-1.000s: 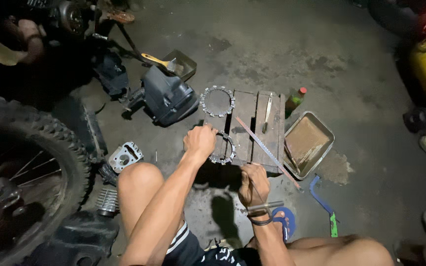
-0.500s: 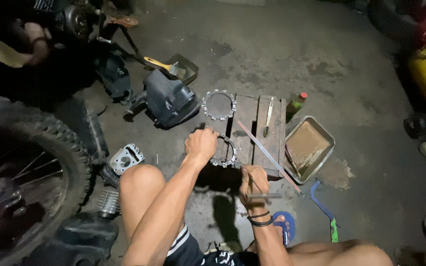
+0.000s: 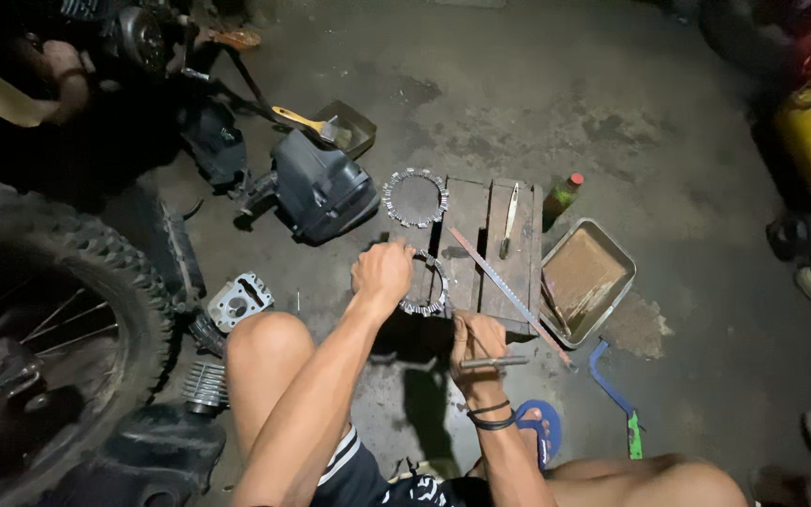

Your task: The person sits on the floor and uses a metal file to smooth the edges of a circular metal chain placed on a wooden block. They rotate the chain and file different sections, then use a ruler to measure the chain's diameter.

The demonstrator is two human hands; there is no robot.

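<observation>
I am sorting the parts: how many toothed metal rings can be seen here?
2. One toothed ring lies on the floor left of the wooden block; the other ring is under the left hand. More may be hidden.

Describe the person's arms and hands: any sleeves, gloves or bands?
Both arms are bare, with no sleeves and no gloves. The left hand and its wrist carry nothing visible. The right hand has dark bands around its wrist, one thin and one thicker. No rings can be made out.
</observation>
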